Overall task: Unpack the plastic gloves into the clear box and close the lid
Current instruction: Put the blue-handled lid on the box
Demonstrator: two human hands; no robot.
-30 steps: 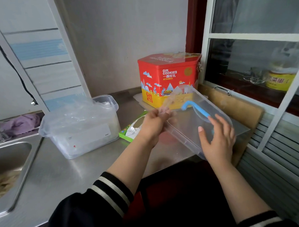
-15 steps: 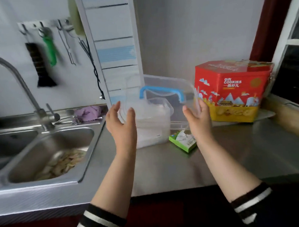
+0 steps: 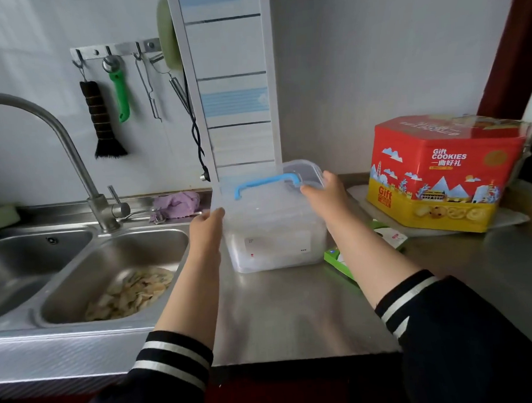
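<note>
On table (image 3: pixel 294 316), centre, against wall: clear box (image 3: pixel 275 243), white label on front, filmy gloves dimly visible inside. Lid (image 3: pixel 267 195) with blue handle (image 3: pixel 265 183) lying over box top; whether latched, cannot tell. Left hand (image 3: pixel 206 226) grips lid's left edge, thumb on top. Right hand (image 3: pixel 327 192) holds lid's right end, fingers curled over rim. Green carton (image 3: pixel 340 259) just right of box, under right forearm. Cookie tin (image 3: pixel 440 175) further right. Sink (image 3: pixel 109 269) left of box, scraps in basin.
</note>
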